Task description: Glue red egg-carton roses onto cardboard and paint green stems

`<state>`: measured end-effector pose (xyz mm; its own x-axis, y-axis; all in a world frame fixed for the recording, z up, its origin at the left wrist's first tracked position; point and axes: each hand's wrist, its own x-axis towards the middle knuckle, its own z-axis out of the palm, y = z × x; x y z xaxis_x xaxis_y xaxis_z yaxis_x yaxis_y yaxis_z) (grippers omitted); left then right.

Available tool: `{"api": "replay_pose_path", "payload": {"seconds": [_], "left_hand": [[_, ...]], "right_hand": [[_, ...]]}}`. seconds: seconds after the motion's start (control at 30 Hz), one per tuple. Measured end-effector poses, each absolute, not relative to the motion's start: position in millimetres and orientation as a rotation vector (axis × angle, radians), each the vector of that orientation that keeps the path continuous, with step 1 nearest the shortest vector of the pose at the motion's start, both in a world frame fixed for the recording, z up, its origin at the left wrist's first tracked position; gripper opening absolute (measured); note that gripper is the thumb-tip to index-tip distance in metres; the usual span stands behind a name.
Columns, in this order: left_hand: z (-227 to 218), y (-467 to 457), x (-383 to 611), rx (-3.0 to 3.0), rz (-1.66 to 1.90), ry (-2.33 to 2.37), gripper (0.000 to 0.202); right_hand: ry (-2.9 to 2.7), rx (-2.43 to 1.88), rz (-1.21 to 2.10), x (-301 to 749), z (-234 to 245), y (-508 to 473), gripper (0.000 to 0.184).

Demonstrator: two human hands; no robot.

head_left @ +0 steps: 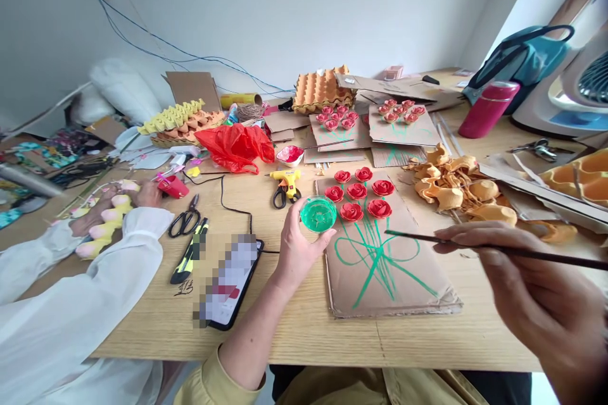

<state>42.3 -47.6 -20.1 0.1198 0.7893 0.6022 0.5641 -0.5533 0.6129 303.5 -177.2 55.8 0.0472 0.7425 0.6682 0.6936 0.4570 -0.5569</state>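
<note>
My left hand (pixel 300 247) is wrapped round a small cup of green paint (pixel 318 215), held just left of a cardboard sheet (pixel 351 294). Several red paper roses (pixel 356 191) sit at the top of that sheet, with green stems and a bow (pixel 377 252) painted below them. Between the fingers of my right hand (pixel 527 285) is a thin dark paintbrush (pixel 475 247). Its green-tipped end hovers over or touches the right loop of the bow; which one, I cannot tell.
A co-worker's white sleeves (pixel 118 266) and hands are at the left, by a yellow-pink egg-carton strip (pixel 107 224). Scissors (pixel 184 223), a box cutter (pixel 190 253), a phone (pixel 232 285) and a yellow glue gun (pixel 285 176) lie nearby. Egg-carton pieces (pixel 446 186) are heaped right.
</note>
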Motion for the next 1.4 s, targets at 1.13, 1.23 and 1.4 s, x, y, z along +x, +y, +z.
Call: {"api": "replay_pose_path", "payload": {"seconds": [1.13,1.23,1.4], "left_hand": [[-21,-51,46,2.203,1.357,1.248,0.073],[-22,-50,45,2.206,1.355,1.251,0.073],[-21,-51,45,2.193,1.361,1.232,0.072]], "right_hand": [[-1.753,-1.384,0.277,314,3,-154,0.016],[-1.727,-1.369,0.269,315,7,-157,0.017],[-1.701,-1.306,0.299,305,17,-163,0.018]]}}
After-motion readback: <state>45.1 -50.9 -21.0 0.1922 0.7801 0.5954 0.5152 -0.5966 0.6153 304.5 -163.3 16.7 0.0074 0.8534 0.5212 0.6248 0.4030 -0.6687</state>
